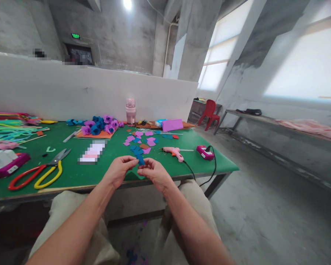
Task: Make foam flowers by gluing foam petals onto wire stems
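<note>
Both hands meet over the front edge of the green table (79, 173). My left hand (120, 170) and my right hand (153, 173) pinch a small blue cut piece (140, 159) between their fingertips. Just beyond them lie several loose blue and purple cut shapes (142, 142). A pink glue gun (173, 151) lies to the right of the hands, its black cord running to a pink box (205, 152).
Red and yellow handled scissors (37, 173) lie at the front left. Finished blue and purple paper flowers (100, 125) sit on an orange sheet at the back, beside a pink bottle (130, 110). Coloured sticks (11, 129) are at far left. A red chair (211, 112) stands beyond.
</note>
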`<state>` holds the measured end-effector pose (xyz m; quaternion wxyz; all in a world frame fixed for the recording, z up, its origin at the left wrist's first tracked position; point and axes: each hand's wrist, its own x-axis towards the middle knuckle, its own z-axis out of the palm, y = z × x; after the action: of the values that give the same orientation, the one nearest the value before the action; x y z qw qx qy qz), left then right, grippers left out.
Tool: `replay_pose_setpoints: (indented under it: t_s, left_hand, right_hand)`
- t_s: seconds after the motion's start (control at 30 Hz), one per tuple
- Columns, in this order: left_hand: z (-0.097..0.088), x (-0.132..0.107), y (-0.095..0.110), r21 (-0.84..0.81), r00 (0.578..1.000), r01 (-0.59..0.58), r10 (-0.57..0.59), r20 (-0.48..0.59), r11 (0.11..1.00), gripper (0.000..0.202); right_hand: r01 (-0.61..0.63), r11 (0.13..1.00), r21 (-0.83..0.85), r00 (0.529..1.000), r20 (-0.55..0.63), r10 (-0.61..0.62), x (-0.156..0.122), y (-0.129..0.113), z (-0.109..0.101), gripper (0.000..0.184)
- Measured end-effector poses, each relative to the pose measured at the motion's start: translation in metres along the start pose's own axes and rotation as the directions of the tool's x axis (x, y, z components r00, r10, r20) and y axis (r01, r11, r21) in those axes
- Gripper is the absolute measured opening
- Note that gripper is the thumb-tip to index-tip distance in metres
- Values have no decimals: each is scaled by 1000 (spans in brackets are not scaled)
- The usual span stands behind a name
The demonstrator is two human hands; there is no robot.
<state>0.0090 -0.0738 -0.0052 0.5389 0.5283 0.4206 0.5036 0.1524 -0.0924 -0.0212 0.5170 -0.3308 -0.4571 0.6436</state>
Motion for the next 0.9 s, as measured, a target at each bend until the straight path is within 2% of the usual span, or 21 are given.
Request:
replay_pose_setpoints:
  t_s: [0.17,0.33,0.6,0.8,0.9]
  left_hand:
    - [1,3,-5,-26,999,-10,8,-46,1000,23]
    - [4,2,-6,-63,997,-5,0,-76,998,20]
    - [6,3,-6,-96,993,-16,5,-116,995,20]
    - [6,2,-4,-80,999,20,-24,-49,997,23]
    - [5,2,-5,-65,998,22,-26,-55,998,22]
  right_hand:
    - [66,997,-41,990,-120,-70,1,5,11,27]
    - [36,998,43,982,-185,-28,3,9,16,22]
    - [19,995,96,976,-216,2,3,9,17,20]
    - [41,996,79,971,-237,-21,6,8,17,17]
    - [39,996,86,972,-234,-18,6,9,17,15]
